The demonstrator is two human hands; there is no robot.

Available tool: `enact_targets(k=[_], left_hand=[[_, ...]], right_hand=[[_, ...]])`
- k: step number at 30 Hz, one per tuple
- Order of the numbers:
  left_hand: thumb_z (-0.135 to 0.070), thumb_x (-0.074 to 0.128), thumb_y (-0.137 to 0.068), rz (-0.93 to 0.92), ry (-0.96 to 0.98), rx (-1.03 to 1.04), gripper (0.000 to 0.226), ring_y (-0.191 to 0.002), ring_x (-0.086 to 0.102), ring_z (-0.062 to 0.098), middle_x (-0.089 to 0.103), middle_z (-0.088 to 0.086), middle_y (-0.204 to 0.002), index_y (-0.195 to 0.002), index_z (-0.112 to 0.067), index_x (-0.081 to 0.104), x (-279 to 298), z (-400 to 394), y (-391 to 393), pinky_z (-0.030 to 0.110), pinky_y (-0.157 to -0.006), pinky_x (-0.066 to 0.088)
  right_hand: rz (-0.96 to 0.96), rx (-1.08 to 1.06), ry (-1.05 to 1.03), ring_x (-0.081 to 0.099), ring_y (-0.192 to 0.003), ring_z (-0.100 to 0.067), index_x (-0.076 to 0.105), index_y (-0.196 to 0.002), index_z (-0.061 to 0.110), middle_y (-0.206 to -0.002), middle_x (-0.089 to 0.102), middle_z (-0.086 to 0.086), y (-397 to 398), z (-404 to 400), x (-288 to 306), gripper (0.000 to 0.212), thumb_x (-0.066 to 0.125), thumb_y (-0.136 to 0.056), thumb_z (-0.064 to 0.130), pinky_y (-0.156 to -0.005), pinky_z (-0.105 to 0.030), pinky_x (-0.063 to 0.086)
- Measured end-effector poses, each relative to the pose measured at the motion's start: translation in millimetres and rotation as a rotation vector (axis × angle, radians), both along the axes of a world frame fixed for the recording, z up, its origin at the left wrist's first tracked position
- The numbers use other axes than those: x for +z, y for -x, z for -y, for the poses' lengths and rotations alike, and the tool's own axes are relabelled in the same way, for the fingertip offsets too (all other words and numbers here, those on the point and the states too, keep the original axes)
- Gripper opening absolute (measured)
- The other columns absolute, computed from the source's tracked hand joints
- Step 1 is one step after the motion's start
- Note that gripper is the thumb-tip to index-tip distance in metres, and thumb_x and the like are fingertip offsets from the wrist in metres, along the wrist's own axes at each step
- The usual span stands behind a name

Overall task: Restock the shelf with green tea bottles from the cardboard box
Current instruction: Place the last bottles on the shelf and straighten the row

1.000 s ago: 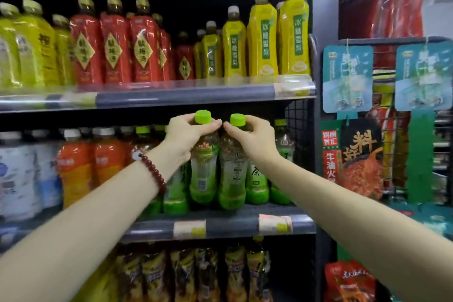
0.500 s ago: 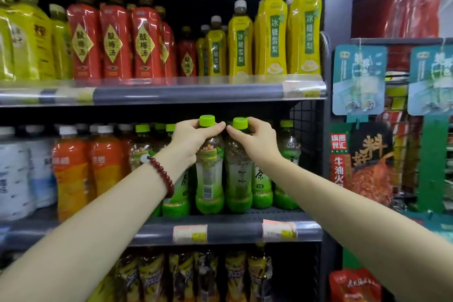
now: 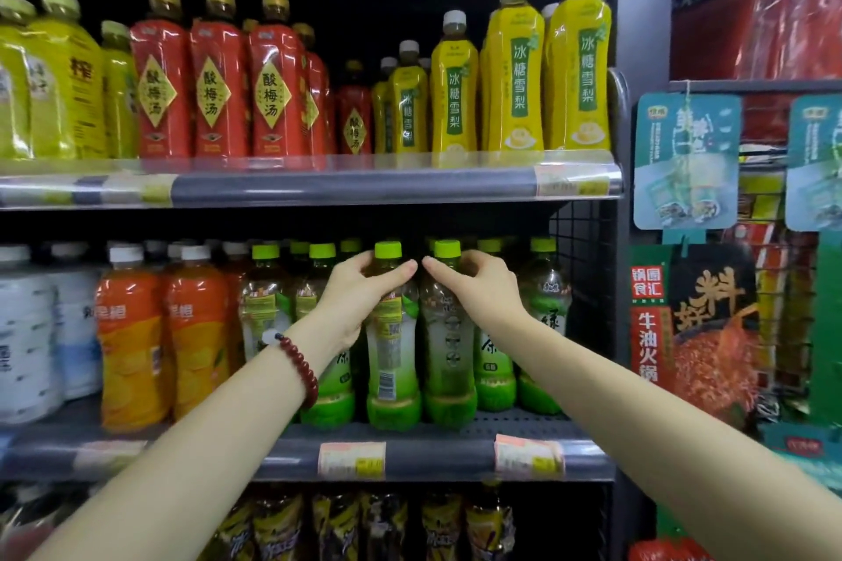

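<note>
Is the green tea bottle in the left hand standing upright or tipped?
Upright: the bottle stands base-down on the shelf, green cap on top, left hand gripping its neck.

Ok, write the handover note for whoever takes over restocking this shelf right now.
Left hand: grips the neck of a green tea bottle standing at the front of the middle shelf.
Right hand: grips the neck of the neighbouring bottle, also upright at the shelf front.
Done: both bottles rest on the shelf, with more green tea bottles behind and beside them.
Left: let go of both and straighten them if needed. The cardboard box is out of view, so remaining stock is unknown.
</note>
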State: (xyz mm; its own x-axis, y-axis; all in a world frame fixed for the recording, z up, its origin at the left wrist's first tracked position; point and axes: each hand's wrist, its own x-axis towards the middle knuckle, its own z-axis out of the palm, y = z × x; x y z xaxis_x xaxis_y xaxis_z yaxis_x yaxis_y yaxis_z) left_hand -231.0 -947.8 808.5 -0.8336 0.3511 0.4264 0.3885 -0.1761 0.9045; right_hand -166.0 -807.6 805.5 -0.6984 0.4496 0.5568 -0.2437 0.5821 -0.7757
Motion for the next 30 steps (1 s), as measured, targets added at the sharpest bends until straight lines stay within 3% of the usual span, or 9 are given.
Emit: enact_targets(k=[3, 5, 7, 9, 12, 16, 21, 26, 30], left_hand=[[-0.027, 0.081, -0.070, -0.145, 0.111, 0.121, 0.089, -0.128, 0.047, 0.019, 0.044, -0.001, -0.144, -0.144, -0.026, 0.031, -33, 3, 0, 0.043, -0.109, 0.039], [-0.027, 0.082, -0.069, -0.192, 0.098, 0.119, 0.097, -0.132, 0.043, 0.017, 0.039, -0.004, -0.148, -0.144, -0.041, 0.021, -53, 4, -1, 0.045, -0.110, 0.037], [-0.024, 0.078, -0.073, -0.162, 0.127, 0.130, 0.101, -0.139, 0.032, 0.017, 0.029, -0.006, -0.154, -0.146, -0.043, 0.011, -71, 5, -2, 0.045, -0.113, 0.031], [-0.030, 0.073, -0.078, -0.142, 0.260, 0.175, 0.096, -0.141, 0.028, 0.017, 0.026, -0.005, -0.156, -0.150, -0.034, 0.009, -91, 6, -7, 0.045, -0.115, 0.028], [-0.041, 0.064, -0.083, -0.133, 0.396, 0.201, 0.080, -0.134, 0.041, 0.016, 0.042, -0.001, -0.148, -0.148, -0.022, 0.022, -114, 9, -13, 0.043, -0.112, 0.036], [-0.035, 0.061, -0.087, -0.093, 0.435, 0.176, 0.079, -0.135, 0.038, 0.017, 0.038, -0.006, -0.146, -0.150, -0.016, 0.017, -104, 9, -11, 0.038, -0.114, 0.032], [-0.058, 0.065, -0.065, -0.018, 0.409, 0.131, 0.093, -0.132, 0.045, 0.017, 0.046, -0.001, -0.146, -0.144, -0.023, 0.032, -109, 14, 11, 0.045, -0.108, 0.041], [-0.025, 0.061, -0.089, -0.039, 0.391, 0.223, 0.067, -0.132, 0.044, 0.019, 0.046, 0.001, -0.144, -0.146, -0.012, 0.029, -101, 10, -9, 0.038, -0.112, 0.036], [-0.022, 0.059, -0.091, -0.086, 0.394, 0.258, 0.064, -0.132, 0.043, 0.018, 0.047, 0.002, -0.142, -0.146, -0.011, 0.028, -103, 8, -10, 0.033, -0.108, 0.035]], right_hand=[[-0.008, 0.028, -0.005, 0.044, -0.133, -0.023, 0.045, -0.139, 0.016, -0.141, 0.051, -0.005, -5, 2, -16, 0.070, 0.066, -0.082, 0.051, -0.101, -0.031, 0.037], [-0.007, 0.060, 0.001, 0.043, -0.133, -0.019, 0.037, -0.144, 0.020, -0.145, 0.047, -0.002, -9, 5, -27, 0.075, 0.069, -0.081, 0.046, -0.098, -0.026, 0.034], [-0.013, 0.087, 0.014, 0.043, -0.129, -0.012, 0.028, -0.148, 0.022, -0.147, 0.043, 0.002, -12, 9, -41, 0.082, 0.073, -0.081, 0.038, -0.096, -0.023, 0.031], [0.018, 0.067, 0.025, 0.043, -0.122, -0.007, 0.027, -0.148, 0.019, -0.143, 0.046, 0.003, -16, 12, -57, 0.082, 0.074, -0.081, 0.032, -0.094, -0.021, 0.029], [0.118, 0.002, 0.006, 0.050, -0.122, -0.012, 0.037, -0.141, 0.014, -0.129, 0.056, 0.001, -18, 15, -86, 0.072, 0.074, -0.082, 0.031, -0.093, -0.019, 0.035], [0.152, -0.059, 0.004, 0.042, -0.136, -0.022, 0.033, -0.147, 0.011, -0.145, 0.048, -0.006, -12, 12, -99, 0.079, 0.071, -0.083, 0.038, -0.108, -0.032, 0.035], [0.178, 0.001, 0.046, 0.041, -0.137, -0.023, 0.032, -0.147, 0.012, -0.148, 0.045, -0.006, -7, 3, -96, 0.078, 0.070, -0.084, 0.035, -0.113, -0.039, 0.035], [0.151, 0.040, 0.085, 0.038, -0.139, -0.023, 0.030, -0.148, 0.012, -0.149, 0.043, -0.005, -5, 4, -98, 0.076, 0.068, -0.086, 0.031, -0.114, -0.040, 0.033], [0.133, 0.024, 0.086, 0.041, -0.138, -0.021, 0.033, -0.147, 0.014, -0.147, 0.046, -0.004, -4, 6, -100, 0.074, 0.068, -0.085, 0.033, -0.114, -0.040, 0.034]])
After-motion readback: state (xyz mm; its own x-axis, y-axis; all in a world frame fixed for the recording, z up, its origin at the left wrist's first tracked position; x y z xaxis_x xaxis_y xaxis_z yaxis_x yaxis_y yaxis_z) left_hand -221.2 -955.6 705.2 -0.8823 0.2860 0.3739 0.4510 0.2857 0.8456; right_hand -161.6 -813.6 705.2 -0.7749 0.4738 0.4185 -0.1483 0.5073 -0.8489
